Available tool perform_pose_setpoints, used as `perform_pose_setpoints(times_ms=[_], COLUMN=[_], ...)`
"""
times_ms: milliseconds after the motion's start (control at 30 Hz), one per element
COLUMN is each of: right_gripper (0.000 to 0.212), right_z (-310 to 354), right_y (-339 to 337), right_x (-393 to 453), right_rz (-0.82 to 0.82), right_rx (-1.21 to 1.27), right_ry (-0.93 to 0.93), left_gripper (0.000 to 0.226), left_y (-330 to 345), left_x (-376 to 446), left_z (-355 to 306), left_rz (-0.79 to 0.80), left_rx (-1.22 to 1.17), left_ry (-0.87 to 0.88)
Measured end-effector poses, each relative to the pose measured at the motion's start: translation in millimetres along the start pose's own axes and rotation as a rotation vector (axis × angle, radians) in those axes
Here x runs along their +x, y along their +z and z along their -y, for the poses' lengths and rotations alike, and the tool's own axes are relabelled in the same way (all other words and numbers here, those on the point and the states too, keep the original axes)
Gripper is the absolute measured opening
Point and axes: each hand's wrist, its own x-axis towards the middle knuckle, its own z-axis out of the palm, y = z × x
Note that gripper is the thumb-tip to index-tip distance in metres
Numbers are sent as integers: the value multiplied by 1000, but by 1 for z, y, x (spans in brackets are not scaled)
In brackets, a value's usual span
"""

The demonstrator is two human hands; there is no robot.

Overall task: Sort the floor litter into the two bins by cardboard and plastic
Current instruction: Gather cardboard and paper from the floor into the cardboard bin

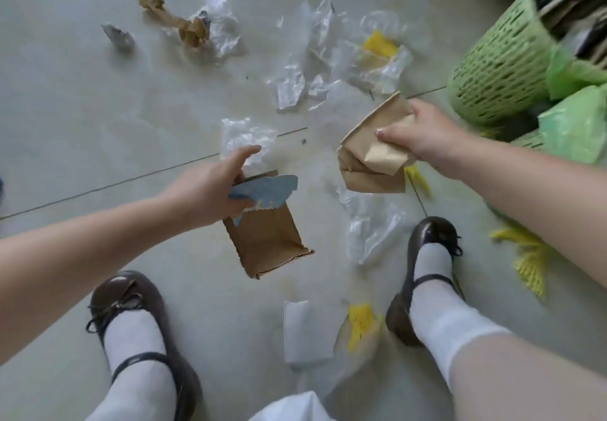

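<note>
My left hand (213, 187) grips a flat brown cardboard piece (267, 243) together with a blue cardboard scrap (266, 190), held above the floor in the middle of the view. My right hand (423, 133) is closed on crumpled brown cardboard pieces (374, 154), lifted to the left of a green perforated bin (502, 59). That bin holds cardboard sheets. A second bin lined with a green bag (574, 125) stands just behind my right forearm. Clear plastic wrappers (289, 87) and yellow foam netting (381, 43) lie scattered on the tiled floor.
A twisted brown paper scrap (177, 21) and a grey crumpled piece (118, 34) lie far left. A white card (299, 332) and yellow net (359, 325) lie between my shoes (427, 233). More yellow netting (528, 263) lies under my right arm.
</note>
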Motion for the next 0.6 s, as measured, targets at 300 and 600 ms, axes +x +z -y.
perform_pose_setpoints(times_ms=[300,600], right_gripper=[13,12], right_z=[-103,-116], right_y=[-5,1], right_x=[-68,-65], right_rz=[25,12], right_rx=[390,558], right_ry=[194,212], left_gripper=[19,19], left_y=[38,160], left_x=[-3,-34], left_z=[-55,-93], left_rz=[289,641], left_rx=[210,698], left_ry=[172,906])
